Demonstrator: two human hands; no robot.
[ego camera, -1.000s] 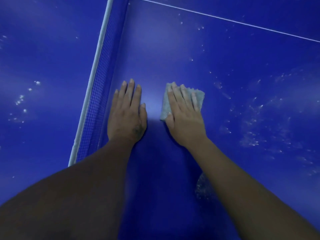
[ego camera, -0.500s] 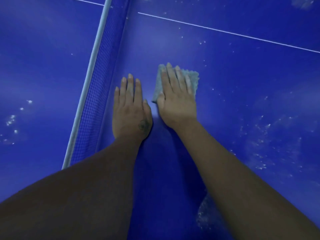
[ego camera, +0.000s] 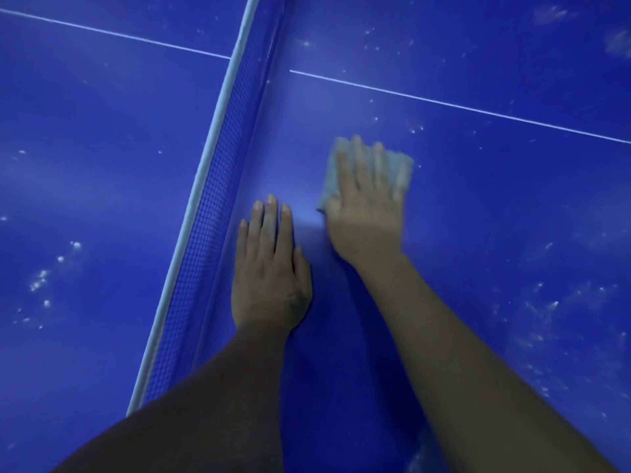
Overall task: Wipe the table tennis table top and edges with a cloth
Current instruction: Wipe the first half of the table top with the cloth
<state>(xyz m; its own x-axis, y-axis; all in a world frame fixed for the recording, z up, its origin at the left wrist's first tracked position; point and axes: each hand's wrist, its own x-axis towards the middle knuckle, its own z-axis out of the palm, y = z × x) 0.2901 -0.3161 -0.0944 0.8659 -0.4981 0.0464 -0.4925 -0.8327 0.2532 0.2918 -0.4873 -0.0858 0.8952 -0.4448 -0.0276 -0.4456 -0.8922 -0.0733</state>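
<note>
The blue table tennis table top [ego camera: 495, 206] fills the view, speckled with pale dust. A folded light grey cloth [ego camera: 397, 163] lies flat on it under my right hand [ego camera: 367, 213], whose straight fingers press it down; the hand and cloth are blurred. My left hand [ego camera: 269, 271] rests flat on the table just left of it, fingers straight and together, beside the net [ego camera: 218, 213].
The net with its white top band [ego camera: 201, 196] runs from bottom left to the top centre, dividing the table. A thin white centre line [ego camera: 461, 105] crosses the surface beyond my hands. Dust patches lie at the left [ego camera: 41, 278] and right [ego camera: 546, 308].
My right hand has slid the cloth farther away from me, ahead of my left hand. My left hand has stayed flat by the net.
</note>
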